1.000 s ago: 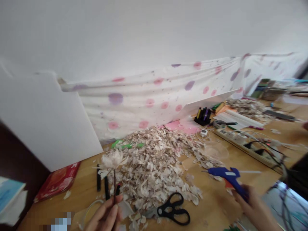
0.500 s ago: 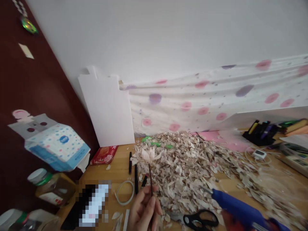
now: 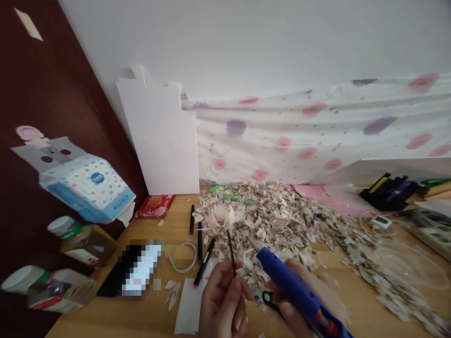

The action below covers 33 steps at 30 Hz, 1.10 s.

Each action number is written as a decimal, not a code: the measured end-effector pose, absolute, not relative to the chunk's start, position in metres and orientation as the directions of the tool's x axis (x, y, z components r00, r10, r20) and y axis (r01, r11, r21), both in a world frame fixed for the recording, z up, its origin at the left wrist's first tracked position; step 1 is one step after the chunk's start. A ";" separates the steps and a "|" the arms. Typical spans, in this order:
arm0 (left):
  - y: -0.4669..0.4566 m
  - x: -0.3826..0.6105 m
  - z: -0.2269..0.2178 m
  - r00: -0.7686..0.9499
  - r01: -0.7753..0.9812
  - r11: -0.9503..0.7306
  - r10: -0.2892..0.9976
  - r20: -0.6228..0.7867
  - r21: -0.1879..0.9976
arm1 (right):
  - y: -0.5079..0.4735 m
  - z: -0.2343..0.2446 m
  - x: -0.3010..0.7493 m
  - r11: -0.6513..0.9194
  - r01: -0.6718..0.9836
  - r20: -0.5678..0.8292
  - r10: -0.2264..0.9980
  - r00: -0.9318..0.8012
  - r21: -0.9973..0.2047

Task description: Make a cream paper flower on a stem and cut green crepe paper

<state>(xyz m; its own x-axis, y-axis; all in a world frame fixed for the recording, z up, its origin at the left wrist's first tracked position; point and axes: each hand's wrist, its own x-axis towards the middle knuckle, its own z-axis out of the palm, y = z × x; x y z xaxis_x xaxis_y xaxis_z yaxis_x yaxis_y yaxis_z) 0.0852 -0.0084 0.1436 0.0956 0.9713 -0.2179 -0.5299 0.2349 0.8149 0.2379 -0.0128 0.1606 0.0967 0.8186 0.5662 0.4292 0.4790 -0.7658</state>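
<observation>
My left hand (image 3: 222, 300) pinches a thin dark stem topped by a pale petal flower (image 3: 225, 217), held upright over the wooden table (image 3: 155, 234). My right hand (image 3: 303, 300) grips a blue hot glue gun (image 3: 292, 286), its metal nozzle pointing up-left toward the stem, close beside it. Behind both lies a big heap of pale husk pieces (image 3: 292, 220). Black scissors (image 3: 269, 299) show partly between my hands.
Black markers (image 3: 199, 234), a tape ring (image 3: 184, 256) and white paper (image 3: 190, 305) lie left of my hands. A blurred dark object (image 3: 141, 270), jars (image 3: 82, 241), a tissue box (image 3: 86, 183), a red packet (image 3: 155, 205) and white board (image 3: 162, 136) are at left. A marker holder (image 3: 391, 190) stands at right.
The view has swung left. My right hand brought the glue gun in from the right, up next to the flower stem. My left hand still holds the stem.
</observation>
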 end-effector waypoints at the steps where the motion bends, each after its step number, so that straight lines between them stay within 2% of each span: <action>1: -0.009 0.087 0.145 0.090 -0.536 0.234 0.971 -0.221 0.811 | -0.010 0.163 0.237 0.509 0.469 0.598 0.800 0.052 -0.721; 5: -0.008 0.091 0.150 0.075 -0.569 0.258 0.962 -0.263 0.781 | -0.002 0.166 0.236 0.557 0.575 0.641 0.764 -0.073 -0.599; 10: -0.006 0.096 0.152 0.087 -0.576 0.292 0.951 -0.298 0.764 | 0.004 0.163 0.234 0.545 0.665 0.650 0.751 -0.116 -0.511; 27: -0.003 0.100 0.153 0.093 -0.574 0.317 0.941 -0.324 0.755 | 0.009 0.153 0.237 0.495 0.605 0.556 0.825 -0.102 -0.623; 33: -0.003 0.100 0.151 0.084 -0.559 0.321 0.939 -0.333 0.765 | 0.011 0.157 0.237 0.516 0.618 0.582 0.805 -0.115 -0.593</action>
